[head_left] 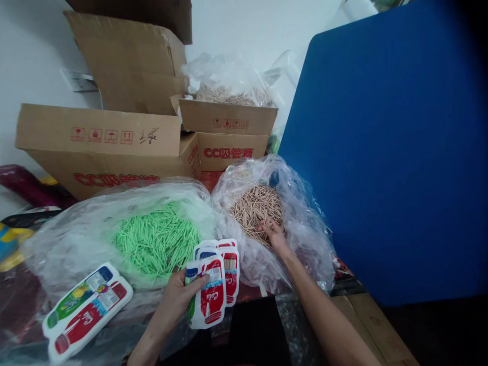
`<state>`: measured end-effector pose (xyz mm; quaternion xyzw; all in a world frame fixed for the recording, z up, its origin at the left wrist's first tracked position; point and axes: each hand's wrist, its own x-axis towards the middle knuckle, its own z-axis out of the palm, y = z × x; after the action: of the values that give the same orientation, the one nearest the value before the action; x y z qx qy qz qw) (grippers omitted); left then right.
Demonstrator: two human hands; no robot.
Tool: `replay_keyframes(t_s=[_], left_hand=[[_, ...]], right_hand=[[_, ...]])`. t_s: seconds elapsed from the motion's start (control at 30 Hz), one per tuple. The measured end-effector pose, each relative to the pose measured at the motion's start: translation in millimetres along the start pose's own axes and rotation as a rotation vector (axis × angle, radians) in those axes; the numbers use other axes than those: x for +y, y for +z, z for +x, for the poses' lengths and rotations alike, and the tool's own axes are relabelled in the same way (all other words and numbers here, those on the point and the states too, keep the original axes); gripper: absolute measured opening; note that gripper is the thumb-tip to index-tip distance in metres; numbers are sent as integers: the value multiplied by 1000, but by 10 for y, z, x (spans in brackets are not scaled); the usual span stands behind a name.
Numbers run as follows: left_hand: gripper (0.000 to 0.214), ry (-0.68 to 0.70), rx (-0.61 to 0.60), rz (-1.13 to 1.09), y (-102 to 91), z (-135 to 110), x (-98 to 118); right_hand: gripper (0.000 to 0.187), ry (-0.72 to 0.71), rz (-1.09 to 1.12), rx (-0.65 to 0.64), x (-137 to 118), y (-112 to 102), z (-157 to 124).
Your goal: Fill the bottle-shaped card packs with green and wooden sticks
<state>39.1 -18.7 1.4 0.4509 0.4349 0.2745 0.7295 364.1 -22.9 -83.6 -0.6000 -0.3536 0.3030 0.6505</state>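
Observation:
My left hand point(177, 292) is closed on several bottle-shaped candy packets point(213, 295), fanned out, with red "Cola" print and blue and green parts. My right hand point(275, 238) reaches into an open clear plastic bag point(305, 223) of thin brown candy sticks point(251, 206). Its fingers are bent together at the sticks; the fingertips are partly hidden among them. Left of that bag, bright green candy sticks point(156, 239) fill another open clear bag point(80, 223). A larger stack of the same bottle-shaped packets point(87, 312) lies at the lower left, apart from my hands.
Behind the bags stand two open cardboard boxes, one on the left point(102, 137) and one on the right point(232, 119), which holds more bagged brown sticks. A large blue board point(392, 152) leans along the right side. A cardboard piece point(366, 320) lies at the lower right.

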Motion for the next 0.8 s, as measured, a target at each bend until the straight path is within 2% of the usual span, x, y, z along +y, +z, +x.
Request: replay_keyframes(t_s=[0.23,0.53,0.67,0.8], left_hand=[[36,5,5,27,60,-35,42],[30,27,-17,44,-7,-28,-19],[27,42,-22,41,-4,-29,0],[23,45,-105,61,68,-20,49]], right_hand=[[24,20,41,-24,-83,-15,111],[27,62,52,-8,-11,34,53],[34,103,148,30,-111,9,105],[35,90,270,76,-303,-2,161]])
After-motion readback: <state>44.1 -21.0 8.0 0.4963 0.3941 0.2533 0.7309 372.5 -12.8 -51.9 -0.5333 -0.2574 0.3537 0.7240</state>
